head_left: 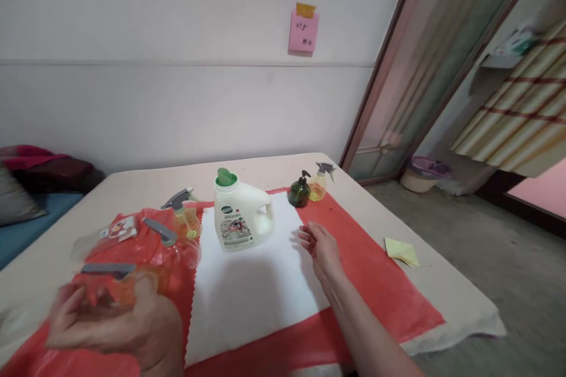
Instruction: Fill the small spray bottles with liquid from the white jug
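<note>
At lower left my left hand is blurred, thumb apart from curled fingers, at a spray bottle with a grey trigger head and orange body. I cannot tell whether the hand grips it. Two more spray bottles, one clear and one yellowish, stand just beyond. My right hand hovers over the right edge of the white cloth, fingers loosely apart and holding nothing. Between the hands, farther back, a white detergent jug stands upright on the cloth, with green at its mouth.
A dark green pump bottle and another spray bottle stand at the back right. A red sheet lies under the white cloth. Yellow paper notes lie near the table's right edge. A white packet rests at left.
</note>
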A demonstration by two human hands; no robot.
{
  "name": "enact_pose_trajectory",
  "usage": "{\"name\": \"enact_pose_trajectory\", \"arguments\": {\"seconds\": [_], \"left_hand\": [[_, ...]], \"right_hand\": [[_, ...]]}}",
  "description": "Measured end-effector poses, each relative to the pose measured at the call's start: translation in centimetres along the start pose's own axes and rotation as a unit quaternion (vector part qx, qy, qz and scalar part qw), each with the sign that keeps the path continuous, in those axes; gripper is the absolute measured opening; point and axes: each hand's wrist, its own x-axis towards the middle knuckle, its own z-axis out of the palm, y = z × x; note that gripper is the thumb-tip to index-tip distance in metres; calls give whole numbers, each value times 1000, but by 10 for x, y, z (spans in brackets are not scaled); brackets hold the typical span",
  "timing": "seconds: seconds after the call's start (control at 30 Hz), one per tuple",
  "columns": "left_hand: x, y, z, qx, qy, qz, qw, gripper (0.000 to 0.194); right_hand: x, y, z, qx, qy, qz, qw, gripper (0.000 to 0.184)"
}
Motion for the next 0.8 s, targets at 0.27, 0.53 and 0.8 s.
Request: {"name": "enact_pose_trajectory", "arguments": {"seconds": [0.27, 0.53, 0.8], "left_hand": [[-25, 4, 38, -127, 33, 175, 976, 57], [-25, -3, 45, -98, -35, 103, 989, 58], [-40, -1, 45, -127, -159, 49, 978, 46]], "right_hand": [[102, -6, 37, -256, 180, -135, 940, 93], [150, 1, 81, -393, 239, -113, 881, 82], [85, -24, 22, -396, 148, -208, 882, 73]]}}
